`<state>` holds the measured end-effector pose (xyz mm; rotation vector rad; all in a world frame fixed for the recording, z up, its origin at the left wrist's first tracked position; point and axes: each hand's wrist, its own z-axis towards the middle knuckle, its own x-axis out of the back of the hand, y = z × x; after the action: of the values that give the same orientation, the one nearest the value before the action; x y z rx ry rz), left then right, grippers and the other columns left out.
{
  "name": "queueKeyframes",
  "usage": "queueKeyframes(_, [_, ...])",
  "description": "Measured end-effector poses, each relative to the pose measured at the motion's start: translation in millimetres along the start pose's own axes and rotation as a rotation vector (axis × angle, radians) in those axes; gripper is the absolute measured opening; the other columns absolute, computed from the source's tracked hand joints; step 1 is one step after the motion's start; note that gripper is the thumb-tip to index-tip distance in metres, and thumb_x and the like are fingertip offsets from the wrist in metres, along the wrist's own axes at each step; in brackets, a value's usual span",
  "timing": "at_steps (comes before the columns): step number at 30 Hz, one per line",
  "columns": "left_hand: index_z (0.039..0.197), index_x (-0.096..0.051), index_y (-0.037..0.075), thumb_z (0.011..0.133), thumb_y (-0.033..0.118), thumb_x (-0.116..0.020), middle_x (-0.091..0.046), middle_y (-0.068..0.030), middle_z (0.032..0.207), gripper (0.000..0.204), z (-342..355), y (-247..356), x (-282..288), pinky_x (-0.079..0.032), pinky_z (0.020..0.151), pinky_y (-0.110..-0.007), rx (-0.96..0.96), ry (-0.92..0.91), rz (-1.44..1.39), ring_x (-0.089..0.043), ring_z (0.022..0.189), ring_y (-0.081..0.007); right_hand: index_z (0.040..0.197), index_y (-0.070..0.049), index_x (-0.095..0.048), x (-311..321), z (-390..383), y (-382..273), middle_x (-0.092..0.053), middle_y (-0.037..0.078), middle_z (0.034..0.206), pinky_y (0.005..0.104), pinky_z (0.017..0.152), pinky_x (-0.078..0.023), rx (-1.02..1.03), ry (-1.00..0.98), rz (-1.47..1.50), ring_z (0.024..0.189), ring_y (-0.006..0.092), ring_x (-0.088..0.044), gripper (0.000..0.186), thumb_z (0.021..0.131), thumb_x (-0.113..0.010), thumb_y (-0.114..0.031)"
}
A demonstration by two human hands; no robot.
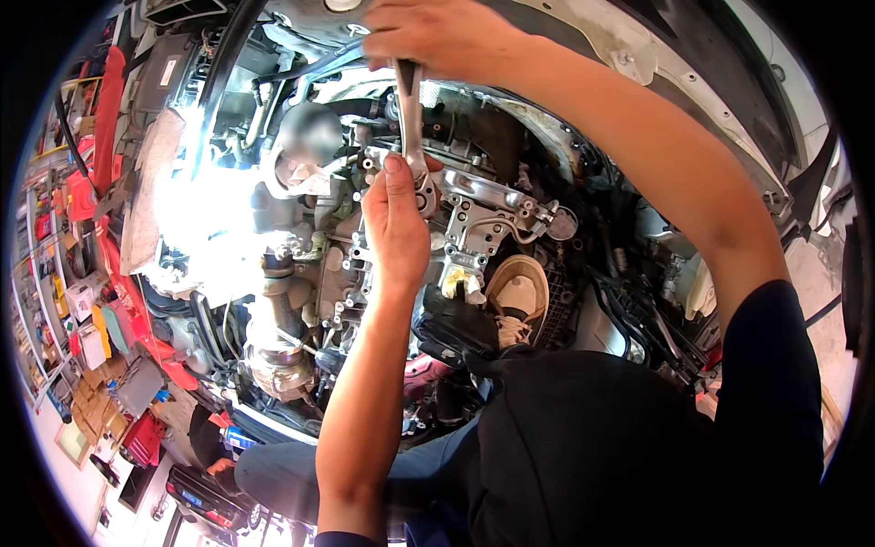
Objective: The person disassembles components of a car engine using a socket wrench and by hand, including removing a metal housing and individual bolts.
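Note:
A metal ratchet wrench point(410, 114) stands lengthwise over an exposed engine, its handle pointing to the far side. My left hand point(398, 214) is closed around its head end, the thumb pressed along the top. At the far end my right hand point(436, 38) grips the handle, with that arm reaching across from the right. What the wrench head sits on is hidden by my left hand. Just right of that hand is a silver metal bracket point(474, 228) with several holes, bolted among the engine parts. Left of it lies a row of metal studs and ports point(351, 292).
A glaring work light point(210, 219) washes out the left of the engine bay. My shoe point(519, 290) rests among the parts, near a black plastic piece point(453, 321). A red cover point(137, 310) edges the left side. Cluttered shelves point(41, 264) and a dark car point(205, 497) stand beyond.

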<state>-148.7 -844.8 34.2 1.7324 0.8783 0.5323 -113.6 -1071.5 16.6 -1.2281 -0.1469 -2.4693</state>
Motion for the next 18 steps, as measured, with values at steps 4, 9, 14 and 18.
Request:
queueKeyframes(4, [0.1,-0.067,-0.001,0.106,0.047,-0.03,-0.054,0.0021,0.066,0.061,4.4,20.1,-13.4,-0.034,0.055,-0.022,0.085,-0.161,0.116,-0.043,0.056,-0.0053,0.089,-0.011,-0.063,94.8,-26.9,-15.8,-0.061,0.006,0.086,0.0378,0.083,-0.048,-0.185,-0.265,-0.141,0.09,0.0252,-0.06,0.016,0.078,-0.066,-0.023])
queueKeyframes(9, [0.096,-0.069,-0.003,0.104,0.052,-0.032,-0.063,-0.0043,0.076,0.067,21.2,3.9,-27.0,-0.04,0.057,-0.023,0.185,-0.37,0.121,-0.051,0.061,-0.0081,0.093,-0.015,-0.064,120.5,-90.8,-47.5,-0.057,0.001,0.088,0.038,0.088,-0.045,-0.435,-0.384,-0.285,0.096,0.0218,-0.057,0.024,0.072,-0.072,-0.01])
queueKeyframes(14, [0.093,-0.071,-0.001,0.103,0.045,-0.041,-0.057,0.0008,0.063,0.056,33.6,-0.3,-23.6,-0.032,0.053,-0.022,0.281,-0.546,0.067,-0.047,0.057,-0.0067,0.091,-0.012,-0.062,135.3,-105.3,-82.7,-0.057,0.004,0.088,0.0401,0.085,-0.043,-0.676,-0.46,-0.272,0.093,0.0253,-0.056,0.025,0.068,-0.072,-0.007])
queueKeyframes(18, [0.088,-0.076,0.0,0.099,0.04,-0.056,-0.063,0.0014,0.068,0.046,37.5,-1.3,-17.5,-0.04,0.063,-0.023,0.281,-0.674,0.176,-0.049,0.063,-0.0058,0.089,-0.01,-0.062,154.7,-114.9,-124.4,-0.058,0.006,0.085,0.0414,0.077,-0.046,-0.759,-0.483,-0.249,0.089,0.0277,-0.057,0.023,0.069,-0.073,-0.009])
